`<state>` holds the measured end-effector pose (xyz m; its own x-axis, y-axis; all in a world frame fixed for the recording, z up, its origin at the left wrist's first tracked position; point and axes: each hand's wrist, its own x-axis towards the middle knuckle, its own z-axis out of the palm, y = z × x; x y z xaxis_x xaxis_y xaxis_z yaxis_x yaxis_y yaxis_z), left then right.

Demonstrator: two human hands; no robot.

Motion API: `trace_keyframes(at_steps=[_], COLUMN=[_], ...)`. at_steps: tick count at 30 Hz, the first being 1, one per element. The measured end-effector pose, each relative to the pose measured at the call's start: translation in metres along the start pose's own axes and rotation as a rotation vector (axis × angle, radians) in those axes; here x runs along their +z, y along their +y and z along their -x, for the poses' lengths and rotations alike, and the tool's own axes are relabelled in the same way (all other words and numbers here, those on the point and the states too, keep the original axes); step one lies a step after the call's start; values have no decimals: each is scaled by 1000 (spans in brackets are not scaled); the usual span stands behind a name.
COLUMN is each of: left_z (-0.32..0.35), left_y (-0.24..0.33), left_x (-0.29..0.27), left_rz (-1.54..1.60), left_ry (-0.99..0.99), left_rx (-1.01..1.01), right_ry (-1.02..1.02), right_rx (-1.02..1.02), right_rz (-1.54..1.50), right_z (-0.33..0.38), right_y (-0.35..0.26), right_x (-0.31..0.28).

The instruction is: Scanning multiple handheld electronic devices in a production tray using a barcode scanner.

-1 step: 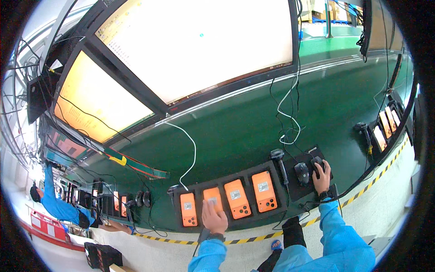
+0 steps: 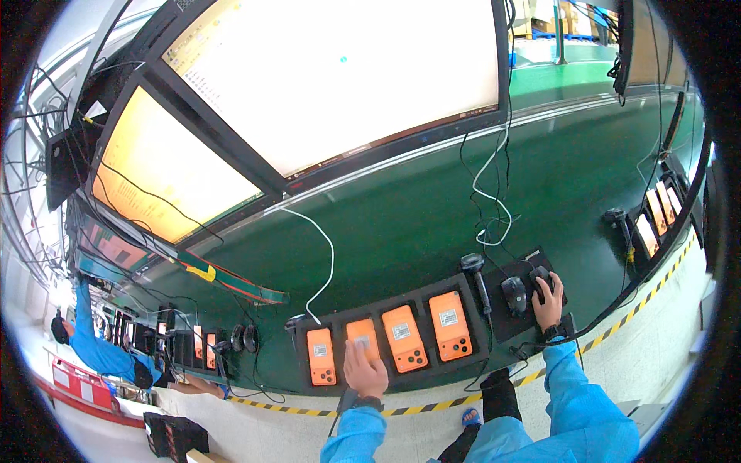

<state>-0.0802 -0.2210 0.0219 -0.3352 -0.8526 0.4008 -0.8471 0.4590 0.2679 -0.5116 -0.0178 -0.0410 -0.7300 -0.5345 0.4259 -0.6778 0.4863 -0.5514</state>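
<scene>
Several orange phones lie back up in a black tray (image 2: pixel 356 306) at the bench's near edge. My left hand (image 2: pixel 364 373) rests with fingers stretched out over the lower part of the second phone from the left (image 2: pixel 361 330), covering its camera end. Labels show on the leftmost phone (image 2: pixel 320 366), the third phone (image 2: pixel 399 349) and the rightmost phone (image 2: pixel 451 339). To the right of the tray, my right hand (image 2: pixel 549 305) is curled over a black computer mouse (image 2: pixel 539 275) on a dark mouse pad (image 2: pixel 509 327). A second black mouse (image 2: pixel 513 295) sits just left of it.
A handheld scanner (image 2: pixel 478 289) stands between tray and mouse pad. Behind, a large bright monitor (image 2: pixel 347 77) and a smaller yellowish one (image 2: pixel 170 170) face me. Cables (image 2: pixel 494 193) trail over the green bench (image 2: pixel 401 208). At far left, a person in blue (image 2: pixel 108 343) works.
</scene>
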Motion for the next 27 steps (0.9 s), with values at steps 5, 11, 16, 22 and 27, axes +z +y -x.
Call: trace_keyframes(at_steps=[5,11,16,22,27], left_z=[-1,-1,-1,-1,-1], left_y=[0,1,2,2,5], left_x=[0,-2,-3,-3,-4], left_rz=[3,1,1,23,22], left_ry=[-4,-36,-63,-63,-55], left_rx=[-6,-30,-66,-63,-68], right_ry=[13,12,0,-17,-18], right_rx=[-6,1,15,1,15], right_rz=[-25,-30,-25,-13,-9], right_z=[0,0,-1,-1,-1], right_y=[0,-1,-3,-6,-7], right_x=[1,0,0,-4,-4])
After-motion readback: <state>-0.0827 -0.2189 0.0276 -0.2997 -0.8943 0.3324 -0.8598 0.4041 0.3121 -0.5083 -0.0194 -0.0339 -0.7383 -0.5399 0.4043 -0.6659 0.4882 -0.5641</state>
